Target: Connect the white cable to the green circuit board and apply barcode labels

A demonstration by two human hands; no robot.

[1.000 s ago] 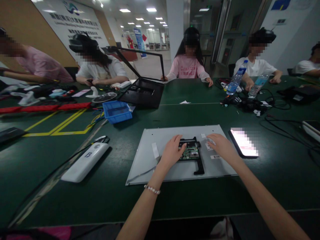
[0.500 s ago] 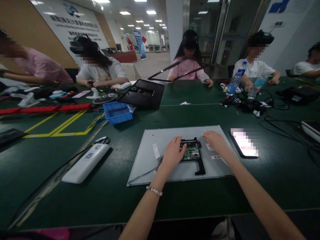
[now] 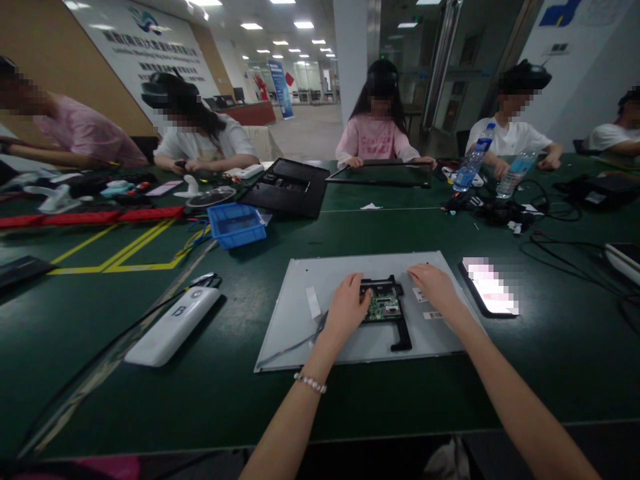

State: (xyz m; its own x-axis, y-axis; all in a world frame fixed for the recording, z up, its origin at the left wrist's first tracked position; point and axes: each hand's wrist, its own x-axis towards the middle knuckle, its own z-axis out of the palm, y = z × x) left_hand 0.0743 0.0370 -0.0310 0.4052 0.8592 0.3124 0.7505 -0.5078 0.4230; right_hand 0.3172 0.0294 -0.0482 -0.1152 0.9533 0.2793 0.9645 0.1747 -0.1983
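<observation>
Head view, and there sat the grey panel (image 3: 370, 343), flat on the green desk (image 3: 240, 413), straight in front of the person! Mid-panel was the black bracket (image 3: 401, 330), its circuit board (image 3: 384, 308) showing. Over the bracket's 9 o'clock side came the left hand (image 3: 345, 303), thumb and fingertips slightly apart; whether that grip clamped anything, I couldn't tell. And the right hand (image 3: 436, 287)? Over the panel at 2 o'clock, just beside the bracket, fingers bent in close: a narrow-looking grip, contents hidden. Round the panel, then: phone (image 3: 489, 287) near at 3 o'clock, white power bank (image 3: 175, 327) at 9, blue bin (image 3: 237, 227) at 10, black cover (image 3: 287, 188) at 11. Well off at 12, a person in pink (image 3: 376, 139) had both hands on a thin black frame (image 3: 380, 183)!
</observation>
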